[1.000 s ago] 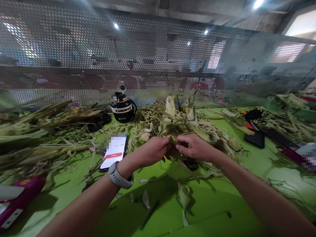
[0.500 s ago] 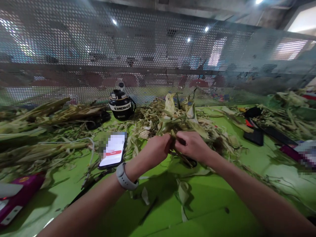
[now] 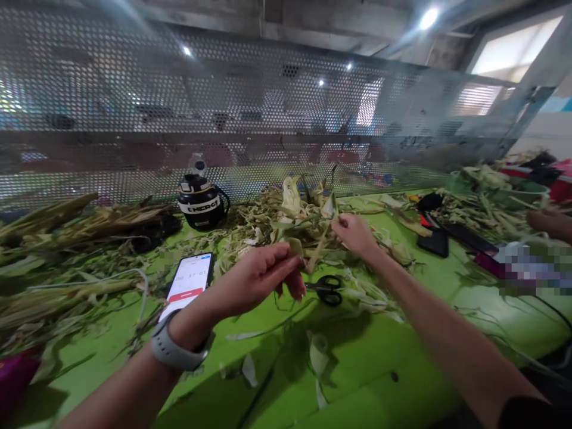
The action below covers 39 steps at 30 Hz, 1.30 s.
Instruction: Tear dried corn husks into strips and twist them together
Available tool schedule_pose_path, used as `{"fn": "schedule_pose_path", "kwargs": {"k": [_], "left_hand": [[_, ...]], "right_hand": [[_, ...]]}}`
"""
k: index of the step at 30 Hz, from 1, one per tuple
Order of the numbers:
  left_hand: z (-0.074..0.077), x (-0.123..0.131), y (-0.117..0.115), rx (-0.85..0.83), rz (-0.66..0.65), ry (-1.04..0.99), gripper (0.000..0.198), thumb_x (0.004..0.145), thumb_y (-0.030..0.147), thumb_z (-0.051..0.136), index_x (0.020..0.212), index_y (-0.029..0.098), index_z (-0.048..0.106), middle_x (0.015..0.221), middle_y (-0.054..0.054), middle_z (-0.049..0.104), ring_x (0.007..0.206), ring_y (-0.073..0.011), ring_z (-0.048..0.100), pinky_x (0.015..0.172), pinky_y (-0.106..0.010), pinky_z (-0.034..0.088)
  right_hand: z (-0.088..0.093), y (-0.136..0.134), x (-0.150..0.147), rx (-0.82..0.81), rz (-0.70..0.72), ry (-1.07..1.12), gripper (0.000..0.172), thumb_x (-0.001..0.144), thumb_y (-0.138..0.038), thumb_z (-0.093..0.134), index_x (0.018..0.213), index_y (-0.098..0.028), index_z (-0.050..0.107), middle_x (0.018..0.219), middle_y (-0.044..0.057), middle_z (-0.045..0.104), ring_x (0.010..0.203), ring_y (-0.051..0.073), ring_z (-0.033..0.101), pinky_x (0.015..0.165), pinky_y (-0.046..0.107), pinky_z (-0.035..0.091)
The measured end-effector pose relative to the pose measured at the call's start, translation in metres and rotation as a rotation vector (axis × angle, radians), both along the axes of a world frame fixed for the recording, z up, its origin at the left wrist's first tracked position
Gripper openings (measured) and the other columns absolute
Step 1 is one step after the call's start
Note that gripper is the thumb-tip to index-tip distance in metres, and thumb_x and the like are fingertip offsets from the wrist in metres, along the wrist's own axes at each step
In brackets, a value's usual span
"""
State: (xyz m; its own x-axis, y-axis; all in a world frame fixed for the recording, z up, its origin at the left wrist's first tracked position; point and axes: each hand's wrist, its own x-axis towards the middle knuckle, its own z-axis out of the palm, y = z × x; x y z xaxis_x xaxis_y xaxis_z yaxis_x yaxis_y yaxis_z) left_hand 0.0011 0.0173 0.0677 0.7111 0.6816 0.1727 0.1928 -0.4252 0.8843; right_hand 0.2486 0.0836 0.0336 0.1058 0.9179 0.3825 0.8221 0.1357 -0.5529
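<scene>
My left hand (image 3: 266, 271), with a grey watch on its wrist, pinches a piece of corn husk (image 3: 295, 246) between thumb and forefinger; its other fingers hang loosely below. Farther right and a little higher, my right hand (image 3: 355, 235) has its fingertips closed on a thin pale husk strip (image 3: 318, 247) that slants down toward the left hand. Behind both hands lies a heap of dry husks (image 3: 263, 214), with a pale husk figure (image 3: 291, 193) upright in it. Black-handled scissors (image 3: 329, 290) rest just beneath the hands, their blades partly hidden by my left fingers.
A lit phone (image 3: 187, 280) and a black jug (image 3: 202, 205) stand left of the heap on the green table (image 3: 357, 369). More husks (image 3: 53, 238) cover the left side. A dark phone (image 3: 433, 241) lies at right, near another person's hand (image 3: 552, 223). Perforated panel behind.
My hands have moved apart, the right one up and away from the left. The husk strip between them and the scissors below now show. The view has shifted right.
</scene>
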Motion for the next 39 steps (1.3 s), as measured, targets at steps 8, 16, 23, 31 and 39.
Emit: {"fn": "schedule_pose_path", "kwargs": {"k": [8, 16, 23, 31, 39], "left_hand": [[0.009, -0.011, -0.014, -0.358, -0.401, 0.318, 0.029, 0.085, 0.042, 0.052, 0.07, 0.02, 0.063, 0.064, -0.003, 0.068, 0.058, -0.0141, 0.064, 0.058, -0.024, 0.048], [-0.026, 0.011, 0.001, 0.092, 0.211, 0.355, 0.044, 0.078, 0.057, 0.052, 0.062, 0.017, 0.058, 0.056, -0.002, 0.063, 0.047, -0.0133, 0.056, 0.045, -0.022, 0.037], [-0.036, 0.02, 0.012, 0.109, 0.306, 0.063, 0.014, 0.079, 0.025, 0.052, 0.085, 0.016, 0.06, 0.074, -0.002, 0.065, 0.065, -0.0134, 0.058, 0.059, -0.024, 0.043], [-0.043, 0.011, 0.028, -0.411, 0.114, -0.142, 0.012, 0.07, 0.017, 0.063, 0.08, 0.015, 0.057, 0.071, 0.001, 0.063, 0.065, -0.0098, 0.059, 0.064, -0.023, 0.046], [-0.041, 0.006, 0.028, -0.556, -0.073, -0.173, 0.022, 0.064, 0.013, 0.071, 0.084, 0.014, 0.064, 0.077, -0.001, 0.067, 0.072, -0.0108, 0.061, 0.072, -0.024, 0.046]], "right_hand": [[-0.007, 0.012, 0.025, -0.108, -0.023, 0.285, 0.027, 0.076, -0.027, 0.053, 0.053, -0.019, 0.043, 0.051, 0.0, 0.055, 0.044, 0.011, 0.054, 0.046, 0.021, 0.039], [0.004, -0.02, -0.028, -0.262, 0.3, 0.467, 0.026, 0.072, -0.032, 0.062, 0.055, -0.017, 0.05, 0.047, -0.004, 0.053, 0.04, 0.009, 0.05, 0.043, 0.02, 0.042], [0.005, -0.04, -0.052, -0.31, 0.498, 0.562, 0.035, 0.072, -0.044, 0.066, 0.057, -0.016, 0.05, 0.05, -0.005, 0.055, 0.039, 0.007, 0.049, 0.039, 0.019, 0.039], [0.008, -0.03, -0.038, -0.251, 0.392, 0.755, 0.038, 0.068, -0.049, 0.068, 0.056, -0.017, 0.053, 0.049, -0.004, 0.054, 0.039, 0.006, 0.045, 0.038, 0.018, 0.035], [0.006, -0.032, -0.042, -0.29, 0.429, 0.765, 0.039, 0.075, -0.048, 0.062, 0.055, -0.017, 0.052, 0.047, -0.004, 0.053, 0.039, 0.007, 0.045, 0.039, 0.02, 0.035]]}}
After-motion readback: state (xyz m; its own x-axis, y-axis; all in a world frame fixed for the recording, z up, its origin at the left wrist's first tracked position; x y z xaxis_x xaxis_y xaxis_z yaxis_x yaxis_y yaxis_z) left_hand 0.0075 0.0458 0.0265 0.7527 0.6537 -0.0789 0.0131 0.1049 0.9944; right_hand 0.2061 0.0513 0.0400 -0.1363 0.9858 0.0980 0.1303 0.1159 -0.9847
